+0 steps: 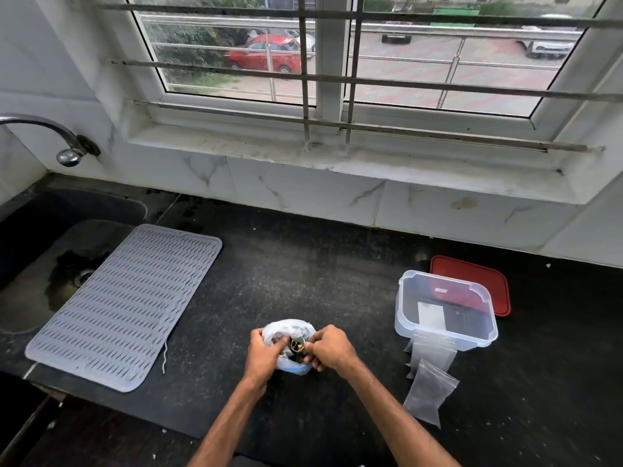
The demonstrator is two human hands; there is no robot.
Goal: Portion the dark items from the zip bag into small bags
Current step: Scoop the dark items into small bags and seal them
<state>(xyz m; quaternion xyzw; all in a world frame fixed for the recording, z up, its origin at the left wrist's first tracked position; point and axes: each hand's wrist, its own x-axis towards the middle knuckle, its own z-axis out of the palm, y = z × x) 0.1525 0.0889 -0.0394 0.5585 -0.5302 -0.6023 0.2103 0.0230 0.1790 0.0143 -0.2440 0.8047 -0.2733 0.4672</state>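
A clear zip bag (pixel 290 330) with a blue seal strip sits on the black counter (pixel 303 271) near its front edge, its mouth pulled wide. Dark items (pixel 296 347) show inside the opening. My left hand (pixel 263 353) grips the bag's left rim. My right hand (pixel 332 347) pinches the right rim, fingers curled at the mouth. Two small clear bags lie to the right: one (pixel 429 394) filled with dark items, another (pixel 433 352) partly under the box.
A clear plastic box (pixel 445 308) stands right of the hands, its red lid (pixel 478 276) flat behind it. A grey ribbed mat (pixel 128 305) lies at the left, overlapping the sink (pixel 30 291). A tap (pixel 67 146) juts out above. A window ledge runs along the back.
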